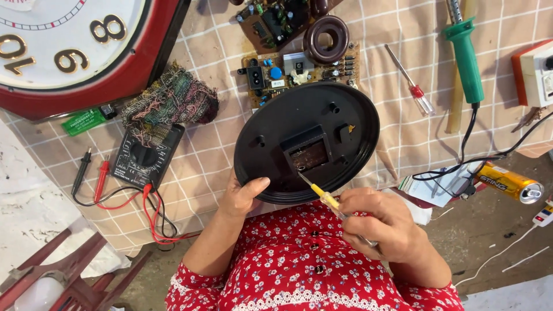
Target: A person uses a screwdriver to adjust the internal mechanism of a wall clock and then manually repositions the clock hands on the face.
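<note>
A black oval clock back [308, 141] was held at the near edge of the checked cloth [207, 167], its rear side up. It was matt plastic, with a raised square movement housing at the centre and small pegs around it. The left hand [245, 196] was closed on its lower rim, thumb on top. A yellow-handled screwdriver [325, 198] was gripped in the right hand [380, 224], its tip touching the housing.

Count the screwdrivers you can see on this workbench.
2. A yellow-handled screwdriver is in the right hand, tip at the black oval clock back. A clear-handled screwdriver with a red collar lies on the checked cloth. Others may be hidden.
</note>
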